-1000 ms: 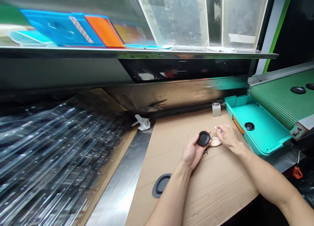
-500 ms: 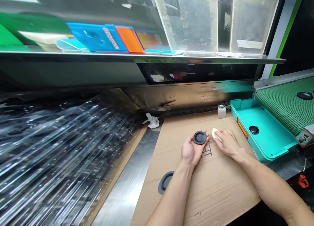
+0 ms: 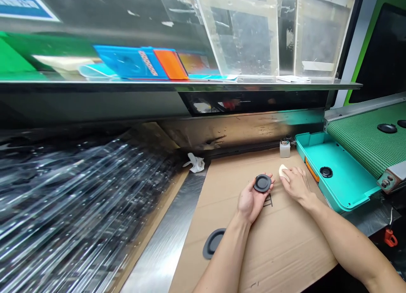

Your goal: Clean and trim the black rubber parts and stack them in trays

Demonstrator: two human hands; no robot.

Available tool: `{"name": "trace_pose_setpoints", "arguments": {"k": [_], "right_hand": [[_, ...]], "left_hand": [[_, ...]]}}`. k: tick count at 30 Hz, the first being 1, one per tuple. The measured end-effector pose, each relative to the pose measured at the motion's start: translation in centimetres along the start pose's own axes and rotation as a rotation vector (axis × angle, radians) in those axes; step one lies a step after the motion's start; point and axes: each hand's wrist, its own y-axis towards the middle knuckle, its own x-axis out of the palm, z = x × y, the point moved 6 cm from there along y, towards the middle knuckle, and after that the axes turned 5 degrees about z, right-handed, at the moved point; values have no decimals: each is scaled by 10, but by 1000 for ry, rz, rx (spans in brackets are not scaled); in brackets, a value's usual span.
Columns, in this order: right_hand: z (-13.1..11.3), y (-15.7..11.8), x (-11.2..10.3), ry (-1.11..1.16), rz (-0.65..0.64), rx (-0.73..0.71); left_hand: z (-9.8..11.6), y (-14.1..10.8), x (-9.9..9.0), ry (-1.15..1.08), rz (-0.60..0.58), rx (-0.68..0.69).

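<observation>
Corrugated cardboard (image 3: 285,259) spreads underneath — above it, a round black rubber disc (image 3: 262,183) sits cupped in the upturned left hand (image 3: 252,204), while the right hand (image 3: 296,185) curves palm-down, grasping a cream foam pad (image 3: 283,172) just beside the disc. Another dark disc (image 3: 213,243) lies on the cardboard, near and left.
</observation>
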Motion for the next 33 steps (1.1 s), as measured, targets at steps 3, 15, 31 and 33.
{"name": "trace_pose_setpoints", "arguments": {"k": [3, 15, 31, 33], "right_hand": [[5, -4, 0, 22, -16, 9], [26, -8, -25, -207, -318, 212], [1, -6, -39, 80, 175, 154], [0, -6, -42, 200, 199, 158]], "left_hand": [[2, 1, -2, -52, 11, -39], [12, -1, -1, -193, -24, -57], [-5, -1, 5, -28, -88, -85], [-7, -2, 6, -14, -99, -91]]}}
